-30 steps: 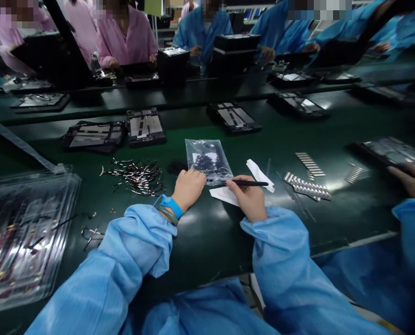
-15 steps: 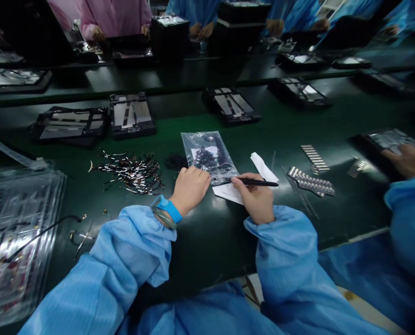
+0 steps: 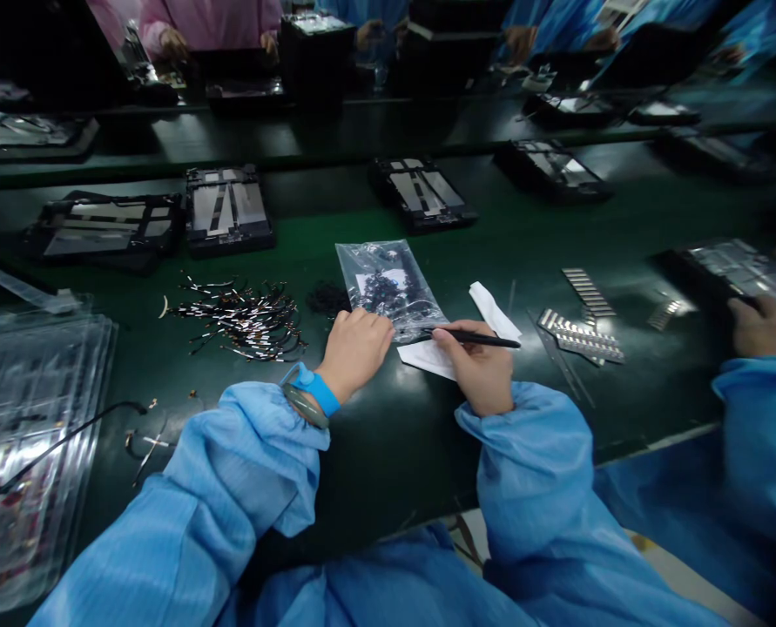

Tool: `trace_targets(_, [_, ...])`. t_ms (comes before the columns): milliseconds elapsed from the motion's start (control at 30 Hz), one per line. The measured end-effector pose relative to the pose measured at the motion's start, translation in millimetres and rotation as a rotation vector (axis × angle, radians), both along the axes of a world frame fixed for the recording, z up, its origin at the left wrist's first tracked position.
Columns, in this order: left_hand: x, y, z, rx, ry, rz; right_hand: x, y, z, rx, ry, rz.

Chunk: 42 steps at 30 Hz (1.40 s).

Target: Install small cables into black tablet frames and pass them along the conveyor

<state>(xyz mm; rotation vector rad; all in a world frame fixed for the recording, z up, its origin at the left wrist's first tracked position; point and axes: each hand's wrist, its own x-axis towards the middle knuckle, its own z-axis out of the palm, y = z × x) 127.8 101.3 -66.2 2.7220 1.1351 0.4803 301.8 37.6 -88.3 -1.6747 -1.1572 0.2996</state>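
My right hand (image 3: 484,370) grips slim black tweezers (image 3: 482,338), their tip pointing left toward my other hand. My left hand (image 3: 356,348), a blue strap on its wrist, has its fingers curled together at the lower left corner of a clear plastic bag (image 3: 394,283). What those fingers pinch, if anything, is hidden. Small black parts fill the bag, and a dark clump (image 3: 327,299) lies beside it. White paper (image 3: 427,357) sits under the tweezers. To the left spreads a pile of short black cables with shiny ends (image 3: 240,320).
Clear plastic trays (image 3: 35,435) are stacked at the left. Opened tablet-like devices (image 3: 229,209) line the green surface (image 3: 322,209) beyond the bag. Strips of small metal parts (image 3: 580,335) lie to the right, near a co-worker's hand (image 3: 766,326). Other people work across the bench.
The devices beyond the bag have shifted left. At the right, the co-worker's hand has moved down toward the near side of a device. My hands and the tweezers stay almost in place.
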Motion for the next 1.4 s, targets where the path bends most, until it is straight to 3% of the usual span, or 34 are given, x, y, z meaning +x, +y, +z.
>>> trace_targets(300, [-2,-4,4.5,-0.015,-0.082,0.029,-2,-8,5.7,-0.018,0.094,-0.014])
trace_targets(367, [-3,-7,10.8,-0.069,-0.185,0.013,-7,-12,13.6,0.003,0.269,0.008])
trace_targets(567, [-1,-21,27.8,-0.438,-0.431,-0.191,-24,-20,36.6,-0.019,0.879,0.138])
trace_targets(733, [3,-32,30.2,-0.603,-0.456,-0.119,-28,-21,37.2,-0.102,1.118,0.208])
trace_targets(933, [5,-35,34.2,-0.633,-0.399,-0.046,-26,-20,30.1,-0.213,1.254,0.237])
trace_targets(1167, [1,-35,38.7,-0.679,-0.340,-0.066,-22,-22,29.7,-0.208,1.276,0.275])
trace_targets(1300, [3,-17,52.8,-0.627,-0.304,-0.089,-8,-24,39.3,-0.057,1.322,0.205])
trace_targets(1400, [24,26,67.4,-0.489,-0.333,0.043,2,-25,44.3,0.008,1.319,0.130])
